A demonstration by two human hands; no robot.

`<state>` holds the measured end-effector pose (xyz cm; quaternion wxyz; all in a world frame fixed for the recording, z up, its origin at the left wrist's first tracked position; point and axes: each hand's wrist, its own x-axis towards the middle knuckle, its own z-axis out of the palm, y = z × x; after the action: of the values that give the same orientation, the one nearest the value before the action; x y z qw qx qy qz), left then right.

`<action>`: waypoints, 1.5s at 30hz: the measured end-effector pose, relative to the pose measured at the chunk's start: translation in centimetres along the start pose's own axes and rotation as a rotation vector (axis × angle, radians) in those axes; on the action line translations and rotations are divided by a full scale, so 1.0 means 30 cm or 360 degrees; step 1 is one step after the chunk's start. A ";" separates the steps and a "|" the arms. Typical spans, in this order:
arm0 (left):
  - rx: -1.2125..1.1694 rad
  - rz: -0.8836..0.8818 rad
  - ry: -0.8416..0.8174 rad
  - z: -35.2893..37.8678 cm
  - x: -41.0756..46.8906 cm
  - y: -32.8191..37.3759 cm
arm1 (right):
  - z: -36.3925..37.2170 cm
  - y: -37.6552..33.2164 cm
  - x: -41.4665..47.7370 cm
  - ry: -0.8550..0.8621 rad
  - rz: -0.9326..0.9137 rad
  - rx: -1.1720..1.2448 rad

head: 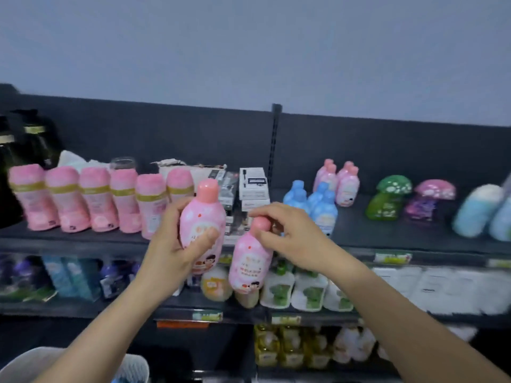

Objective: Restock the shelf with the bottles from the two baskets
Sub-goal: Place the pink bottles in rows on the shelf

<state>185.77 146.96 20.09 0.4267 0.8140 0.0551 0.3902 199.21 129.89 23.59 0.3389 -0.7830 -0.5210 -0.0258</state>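
- Pale mesh basket (pixel 19 364), lowest left corner, closest to the viewer; only its rim and part of its wall show, contents not legible.
- Left hand (pixel 168 250): fingers and thumb wrapped round the body of a pink bottle (pixel 201 214), thumb laid across the front label; bottle upright, pink cap on top, held in front of the edge of the top shelf (pixel 373 230).
- Right hand (pixel 293 236): fingertips pinched on the cap of a second pink bottle (pixel 249 269), which hangs below the hand, leaning slightly (same cartoon label as the first); it sits just beside the first bottle, lower down.
- Top shelf: dark board, dark back panel (pixel 166 128), slotted upright post (pixel 275 139) in the middle.
- Pink gold-banded bottles (pixel 74 200): six in a row, left half of the top shelf, blurred.
- Dark pump bottles (pixel 30 139): far left, behind the row.
- Small boxes (pixel 253 186): stacked mid-shelf, behind both held bottles.
- Blue bottles (pixel 322 211): cluster right of the post; small pink bottles (pixel 347 183) just behind them, standing.
- Green mushroom-shaped container (pixel 387 200) and purple mushroom-shaped container (pixel 427 200): side by side, further right.
- Light-blue bottles (pixel 478 211): right edge, too blurred for detail.
- White-and-green pouches (pixel 307 291): next shelf down, below the right hand.
- Yellow packs (pixel 276 346): lowest visible shelf.
- Shelf-edge tags (pixel 207 316): green and orange strips on the lower rails, print unreadable.
- Grey wall (pixel 249 51): plain, above the back panel.
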 end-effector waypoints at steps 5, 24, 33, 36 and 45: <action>-0.0058 0.0101 -0.0120 0.260 0.097 0.129 | -0.219 0.163 -0.130 0.0112 0.0112 -0.0073; 0.0649 -0.0175 -0.0435 1.166 0.409 0.242 | -0.694 0.923 -0.187 0.0056 0.0231 -0.0325; 0.0706 -0.0553 -0.0409 1.262 0.411 0.126 | -0.627 1.022 -0.119 0.0017 0.0217 -0.0258; 0.0644 -0.0514 -0.0462 1.237 0.429 0.151 | -0.620 1.031 -0.109 0.0012 0.0195 -0.0187; 0.1184 -0.0015 -0.0944 1.179 0.556 0.222 | -0.646 1.052 -0.069 -0.0069 0.0260 -0.0187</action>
<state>219.79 126.76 23.08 0.1053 0.9876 0.0706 0.0929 230.62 110.25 21.78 0.2820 -0.8417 -0.4604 -0.0115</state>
